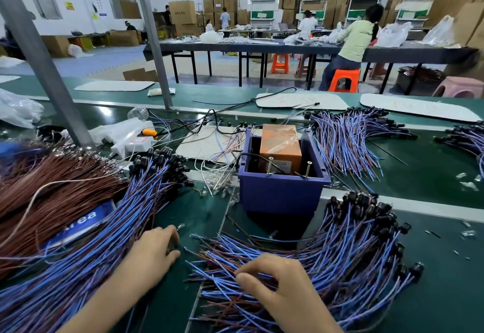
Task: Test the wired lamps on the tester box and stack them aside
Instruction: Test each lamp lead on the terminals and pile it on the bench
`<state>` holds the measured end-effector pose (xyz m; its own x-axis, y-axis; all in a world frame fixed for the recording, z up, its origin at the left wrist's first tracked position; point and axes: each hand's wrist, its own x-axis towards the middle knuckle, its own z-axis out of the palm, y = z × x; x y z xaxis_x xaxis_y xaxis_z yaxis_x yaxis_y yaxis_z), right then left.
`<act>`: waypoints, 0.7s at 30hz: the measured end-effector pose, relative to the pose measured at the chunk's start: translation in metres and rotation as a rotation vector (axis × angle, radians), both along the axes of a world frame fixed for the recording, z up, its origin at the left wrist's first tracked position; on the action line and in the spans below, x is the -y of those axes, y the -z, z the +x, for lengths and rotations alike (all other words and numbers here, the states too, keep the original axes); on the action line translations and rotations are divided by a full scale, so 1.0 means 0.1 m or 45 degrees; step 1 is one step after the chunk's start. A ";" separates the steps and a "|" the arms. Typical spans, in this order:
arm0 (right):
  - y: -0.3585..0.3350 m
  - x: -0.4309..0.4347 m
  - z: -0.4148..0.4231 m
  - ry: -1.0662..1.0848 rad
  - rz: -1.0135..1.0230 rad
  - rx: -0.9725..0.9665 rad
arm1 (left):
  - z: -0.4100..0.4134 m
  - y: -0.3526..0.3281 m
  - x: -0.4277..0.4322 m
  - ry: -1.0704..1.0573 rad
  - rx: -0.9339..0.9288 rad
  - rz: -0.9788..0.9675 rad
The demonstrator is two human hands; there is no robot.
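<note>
While brown wire bundles (pixel 52 188) and a grey post (pixel 39 57) crowd the left, the purple plastic tester box (pixel 281 194) sits mid-table, with an orange block (pixel 281 144) and two upright screws (pixel 269 166) inside. Wired lamps (pixel 340 249), thin blue leads with round black heads, fan out near right, where the right hand (pixel 282 285) pinches several leads. The left hand (pixel 154 251) lies loosely bent against the left pile (pixel 131 214); whether it grips anything, I cannot tell.

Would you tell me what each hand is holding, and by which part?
The right hand pinches blue wires of the right pile near their free ends. The left hand rests at the left pile; its grip cannot be told.
</note>
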<state>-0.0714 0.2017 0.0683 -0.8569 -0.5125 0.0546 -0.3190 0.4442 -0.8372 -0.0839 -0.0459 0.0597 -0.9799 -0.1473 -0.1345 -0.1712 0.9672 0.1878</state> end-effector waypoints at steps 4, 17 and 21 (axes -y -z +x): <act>0.01 -0.03 0.01 0.041 -0.024 -0.013 | -0.01 0.16 0.01 -0.129 -0.117 -0.038; 0.06 -0.13 0.06 0.234 -0.218 0.108 | 0.04 0.21 0.08 -0.309 -0.422 0.152; 0.05 -0.14 0.07 0.276 -0.259 0.130 | 0.06 0.20 0.09 -0.348 -0.396 0.145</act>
